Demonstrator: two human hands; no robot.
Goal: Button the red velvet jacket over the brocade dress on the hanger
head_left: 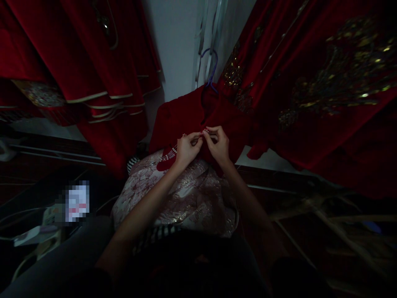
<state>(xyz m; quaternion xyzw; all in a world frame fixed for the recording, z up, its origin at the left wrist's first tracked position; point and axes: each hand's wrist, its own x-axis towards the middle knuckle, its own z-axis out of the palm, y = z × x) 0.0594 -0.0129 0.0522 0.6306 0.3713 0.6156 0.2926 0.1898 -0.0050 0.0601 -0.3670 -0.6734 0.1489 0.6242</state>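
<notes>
In front of me hangs a red garment on a purple hanger. My left hand and my right hand meet just below its neck opening. Both are closed in a pinch, fingertips together on a small piece of red beaded trim. From beneath my left hand, strands of pale beads trail to the left over red cloth. The dim light hides how the trim joins the garment. Over my lap lies a shiny pale floral cloth.
Red drapes with gold edging hang at the left. More red cloth with gold sequins hangs at the right. A white box and cables lie at the lower left. Wooden bars show dimly at the lower right.
</notes>
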